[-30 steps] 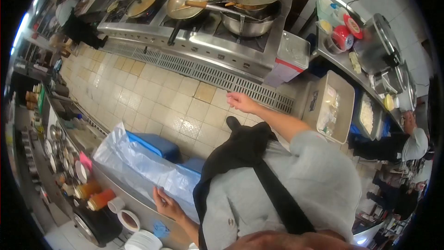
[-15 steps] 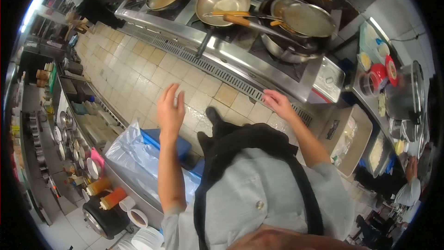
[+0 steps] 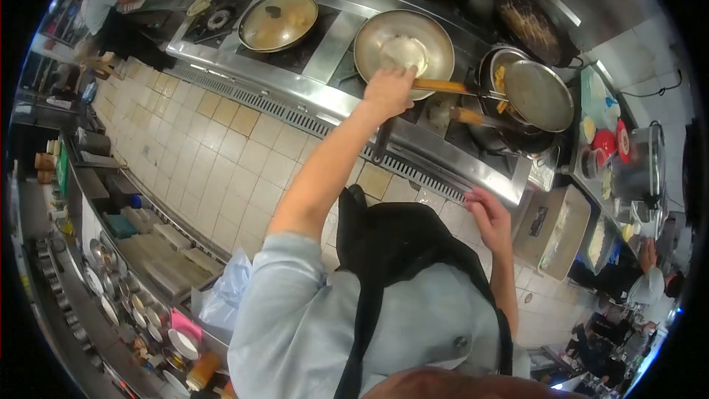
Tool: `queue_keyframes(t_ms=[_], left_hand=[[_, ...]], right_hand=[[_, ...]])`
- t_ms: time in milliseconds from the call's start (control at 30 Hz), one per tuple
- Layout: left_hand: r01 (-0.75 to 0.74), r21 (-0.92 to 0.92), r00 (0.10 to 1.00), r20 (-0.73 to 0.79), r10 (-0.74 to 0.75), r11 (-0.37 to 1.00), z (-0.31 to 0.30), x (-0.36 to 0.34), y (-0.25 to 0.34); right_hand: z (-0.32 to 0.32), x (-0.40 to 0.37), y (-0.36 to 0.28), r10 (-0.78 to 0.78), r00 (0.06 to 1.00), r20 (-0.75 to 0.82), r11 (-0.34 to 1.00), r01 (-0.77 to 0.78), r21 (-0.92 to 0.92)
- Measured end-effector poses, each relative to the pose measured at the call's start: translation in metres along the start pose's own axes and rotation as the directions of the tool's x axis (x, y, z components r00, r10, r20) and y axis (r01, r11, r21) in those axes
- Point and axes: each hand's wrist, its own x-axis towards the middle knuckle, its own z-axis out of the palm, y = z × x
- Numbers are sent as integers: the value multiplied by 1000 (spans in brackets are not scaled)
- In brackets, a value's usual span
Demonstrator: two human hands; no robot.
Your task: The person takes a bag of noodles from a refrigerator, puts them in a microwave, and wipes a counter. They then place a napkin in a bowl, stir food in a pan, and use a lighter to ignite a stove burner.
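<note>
My left hand (image 3: 390, 92) reaches over the stove's front edge, fingers closed round the near end of a wooden handle. That handle belongs to a round strainer (image 3: 543, 96), which rests over a pan with yellow-orange food (image 3: 501, 89) at its edge. Just beyond my fingers stands a wide frying pan (image 3: 405, 37) with pale liquid in its bottom. Its dark handle (image 3: 382, 139) points toward me, below my wrist. Beside the stove's front right corner, my right hand (image 3: 489, 218) hangs with loosely bent fingers apart, holding nothing. A second wooden handle (image 3: 476, 116) sticks out below the strainer.
A lidded pan (image 3: 278, 22) sits on the left burner, a dark pan of browned food (image 3: 528, 26) at the back right. A beige bin (image 3: 552, 233) stands right of me. Behind-left runs a counter with bowls (image 3: 185, 343). Another person (image 3: 103, 11) works at the far left.
My left hand has swung up and forward from over the floor onto the strainer's handle. My right hand has shifted slightly right and down. My body has come closer to the stove.
</note>
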Motion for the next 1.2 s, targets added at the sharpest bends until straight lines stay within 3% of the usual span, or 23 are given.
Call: queue_keyframes(t_ms=[33,100,200,400,500,567,800,900,1000,1033,1100,1133,1200], left_hand=[[-2,-7,1000,1,2,1000,4,12,-4],[51,-37,971,236,-41,998,8,30,-10],[43,-122,929,369,5,992,4,41,-16],[-72,-233,924,351,153,970,5,51,-18],[-125,-335,931,286,228,934,1,60,-23],[-141,-353,934,263,243,925,-14,62,-33],[-219,-200,945,200,258,955,-139,37,-21],[-184,-170,964,162,212,968,-163,25,-9],[-144,-301,977,106,183,943,-161,15,43],[-216,-319,958,112,263,923,-154,15,75],[-34,-477,994,71,77,878,-142,12,123],[-62,-479,991,76,112,876,-128,15,144],[-163,-621,985,-147,91,767,-83,20,188]], right_hand=[[6,-4,-2,15,997,-71,1000,-16,-13],[11,-10,-2,17,994,-104,1000,-19,-22],[23,-19,4,28,988,-153,999,-31,-19],[55,-6,10,77,987,-139,997,-77,8],[58,1,-5,71,994,-79,984,-83,-156],[52,1,-8,26,994,-109,1000,-27,-13],[9,26,-35,-170,971,-168,982,181,57],[-4,41,-47,-160,973,-165,982,174,73],[-9,60,-74,-97,987,-129,969,123,215],[-14,69,-76,-125,983,-136,958,155,241],[-21,90,-86,-167,972,-168,922,214,323],[-25,101,-97,-180,966,-186,894,240,378],[-31,127,-108,-246,935,-256,892,322,317]])
